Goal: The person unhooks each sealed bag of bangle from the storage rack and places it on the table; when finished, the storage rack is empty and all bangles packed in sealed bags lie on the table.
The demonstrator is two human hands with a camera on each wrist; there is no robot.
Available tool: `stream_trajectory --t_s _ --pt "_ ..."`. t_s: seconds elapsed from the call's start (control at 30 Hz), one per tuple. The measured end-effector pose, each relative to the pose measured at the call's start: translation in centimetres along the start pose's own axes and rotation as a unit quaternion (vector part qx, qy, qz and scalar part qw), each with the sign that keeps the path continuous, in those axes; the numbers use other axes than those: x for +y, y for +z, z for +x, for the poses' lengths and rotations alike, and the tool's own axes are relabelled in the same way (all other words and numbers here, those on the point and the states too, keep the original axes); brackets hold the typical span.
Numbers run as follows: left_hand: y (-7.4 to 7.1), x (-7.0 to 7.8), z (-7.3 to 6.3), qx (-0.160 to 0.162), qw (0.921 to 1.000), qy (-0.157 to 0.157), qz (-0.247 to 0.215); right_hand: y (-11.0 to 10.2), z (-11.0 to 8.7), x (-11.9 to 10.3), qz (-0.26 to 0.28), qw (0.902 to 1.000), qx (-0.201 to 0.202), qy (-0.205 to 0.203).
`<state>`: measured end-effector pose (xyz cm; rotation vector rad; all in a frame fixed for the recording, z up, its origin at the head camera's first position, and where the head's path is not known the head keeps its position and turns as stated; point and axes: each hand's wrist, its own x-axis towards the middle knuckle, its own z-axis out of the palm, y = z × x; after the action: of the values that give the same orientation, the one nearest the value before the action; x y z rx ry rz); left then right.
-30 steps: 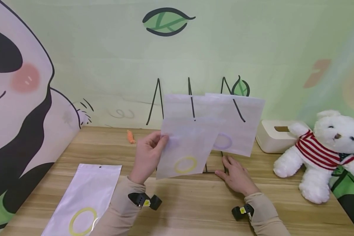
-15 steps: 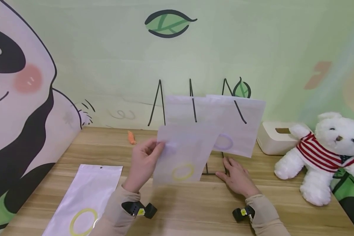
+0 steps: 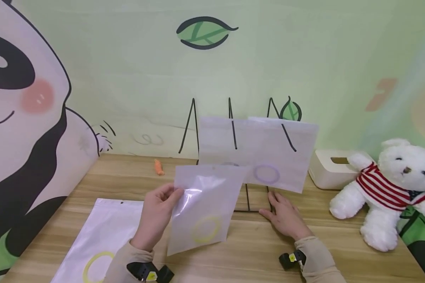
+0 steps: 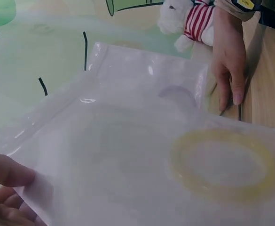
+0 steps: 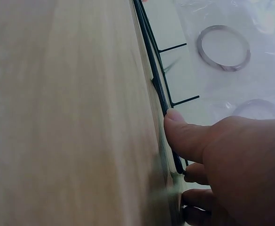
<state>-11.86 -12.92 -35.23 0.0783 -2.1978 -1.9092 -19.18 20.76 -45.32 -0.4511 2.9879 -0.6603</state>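
My left hand [image 3: 156,216] pinches the left edge of a translucent white zip pouch [image 3: 212,196] with a yellow ring [image 4: 177,162] showing through it. The pouch is held above the table, in front of a black wire display rack [image 3: 248,200]. On the rack's hooks hang two similar pouches, one with a purple ring [image 3: 267,174]; the left one [image 3: 216,137] is partly covered by the held pouch. My right hand [image 3: 285,216] grips the rack's base bar, thumb on the near side in the right wrist view. The rack's leftmost hook [image 3: 193,118] is bare.
Another pouch [image 3: 106,224] with a yellow ring lies flat on the table at left, partly under my left sleeve. A small orange object [image 3: 158,167] lies at the back. On the right are a white tissue box [image 3: 329,173] and a teddy bear [image 3: 379,192] in a striped shirt.
My left hand has drawn the pouch down, left and towards me, away from the hanging pouches. My right hand has stayed on the rack's base.
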Motion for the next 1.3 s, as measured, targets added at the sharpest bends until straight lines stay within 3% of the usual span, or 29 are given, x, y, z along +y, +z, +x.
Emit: stream_trajectory --t_s 0.2,0.57,0.8,1.0,1.3 --pt "-0.9 -0.7 0.0 0.012 0.9991 -0.037 0.017 0.0 0.0 0.1 0.001 1.0000 0.000 0.000" --pt "-3.2 -1.9 0.6 0.001 0.9940 -0.067 0.086 0.2 0.1 0.3 -0.002 1.0000 0.008 -0.003" --pt "-4.7 -3.4 0.8 -0.011 0.9846 -0.087 0.151 0.2 0.1 0.3 -0.002 1.0000 0.005 0.001" --pt "-6.2 -5.0 0.7 -0.023 0.9720 -0.098 0.212 0.2 0.1 0.3 -0.004 1.0000 0.006 -0.002" --pt "-7.9 -6.7 0.5 -0.039 0.9629 -0.126 0.236 0.1 -0.1 0.1 -0.007 0.9999 0.007 -0.002"
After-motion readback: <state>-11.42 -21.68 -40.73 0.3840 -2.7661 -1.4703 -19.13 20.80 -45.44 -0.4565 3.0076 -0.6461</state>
